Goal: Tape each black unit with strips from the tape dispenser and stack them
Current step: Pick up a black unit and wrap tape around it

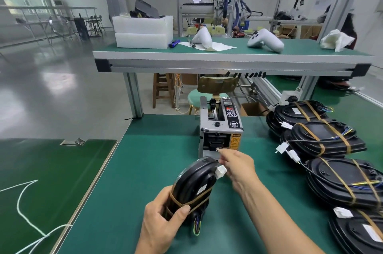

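My left hand (163,218) grips a black oval unit (194,183) at its near end, tilted up off the green mat. Brown tape crosses the unit near my thumb, and a white connector (221,171) hangs at its far end. My right hand (234,162) reaches to the tape dispenser (220,129) and pinches a short strip of tape (218,149) at its front slot. Several taped black units (323,137) lie stacked along the right side of the mat.
The green work mat (155,160) runs under both hands, with its left edge beside a darker green surface. A raised shelf (228,54) behind the dispenser carries white foam boxes, white controllers and a crumpled cloth. A stool stands beyond the table.
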### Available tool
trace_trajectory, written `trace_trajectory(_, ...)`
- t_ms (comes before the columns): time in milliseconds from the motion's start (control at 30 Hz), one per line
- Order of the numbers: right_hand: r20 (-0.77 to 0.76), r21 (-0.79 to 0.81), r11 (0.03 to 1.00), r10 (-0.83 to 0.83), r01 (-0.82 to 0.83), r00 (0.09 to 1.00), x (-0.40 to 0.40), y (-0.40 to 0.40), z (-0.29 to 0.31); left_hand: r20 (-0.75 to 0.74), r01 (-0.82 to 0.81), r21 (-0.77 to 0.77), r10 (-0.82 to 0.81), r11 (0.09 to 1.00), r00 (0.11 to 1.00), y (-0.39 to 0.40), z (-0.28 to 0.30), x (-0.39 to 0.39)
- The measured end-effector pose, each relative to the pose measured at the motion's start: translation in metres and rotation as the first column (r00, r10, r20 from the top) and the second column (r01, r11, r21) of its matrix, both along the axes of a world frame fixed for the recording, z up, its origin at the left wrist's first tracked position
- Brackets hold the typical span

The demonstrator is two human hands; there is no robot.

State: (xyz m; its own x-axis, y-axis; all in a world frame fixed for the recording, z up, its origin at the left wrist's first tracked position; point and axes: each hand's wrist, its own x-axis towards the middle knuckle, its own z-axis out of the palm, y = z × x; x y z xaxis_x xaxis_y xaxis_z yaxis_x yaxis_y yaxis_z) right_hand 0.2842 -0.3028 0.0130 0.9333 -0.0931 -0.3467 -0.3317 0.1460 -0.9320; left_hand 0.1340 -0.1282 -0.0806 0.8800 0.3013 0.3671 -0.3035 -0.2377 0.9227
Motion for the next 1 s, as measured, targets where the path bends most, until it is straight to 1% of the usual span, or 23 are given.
trace_trajectory(100, 0.119, 0.089, 0.992, 0.077, -0.088, 0.990, -0.030, -0.021, 0.019, -0.008, 0.014, 0.007, -0.014, 1.000, 1.000, -0.001, 0.003, 0.000)
trace_trajectory(167, 0.195, 0.129, 0.963, 0.209, -0.237, 0.958, -0.054, -0.027, 0.038, -0.003, 0.008, 0.020, -0.008, 1.000, 1.000, -0.001, 0.003, -0.001)
trace_trajectory(233, 0.228, 0.115, 0.921, 0.339, -0.371, 0.913, -0.073, -0.025, 0.052, 0.008, 0.003, 0.029, -0.003, 1.000, 1.000, -0.001, 0.003, -0.002)
trace_trajectory(267, 0.234, 0.085, 0.919, 0.358, -0.386, 0.904, -0.079, -0.023, 0.055, 0.010, 0.003, 0.030, -0.003, 1.000, 1.000, -0.001, 0.003, -0.002)
trace_trajectory(333, 0.240, 0.053, 0.932, 0.337, -0.359, 0.910, -0.085, -0.021, 0.055, 0.010, 0.005, 0.031, -0.005, 1.000, 1.000, -0.001, 0.002, -0.002)
trace_trajectory(433, 0.252, 0.066, 0.941, 0.307, -0.333, 0.918, -0.088, -0.019, 0.053, 0.010, 0.012, 0.041, -0.012, 0.999, 1.000, -0.002, 0.003, -0.003)
trace_trajectory(533, 0.271, 0.044, 0.943, 0.308, -0.331, 0.912, -0.088, -0.017, 0.052, 0.012, 0.015, 0.036, -0.016, 0.999, 1.000, -0.002, 0.003, -0.003)
trace_trajectory(833, 0.241, -0.011, 0.949, 0.309, -0.316, 0.920, -0.085, -0.017, 0.054, 0.015, 0.011, 0.036, -0.012, 0.999, 1.000, -0.002, 0.002, -0.003)
trace_trajectory(1000, 0.249, -0.038, 0.957, 0.287, -0.287, 0.925, -0.085, -0.017, 0.054, 0.016, 0.016, 0.042, -0.016, 0.999, 1.000, -0.002, 0.001, -0.002)
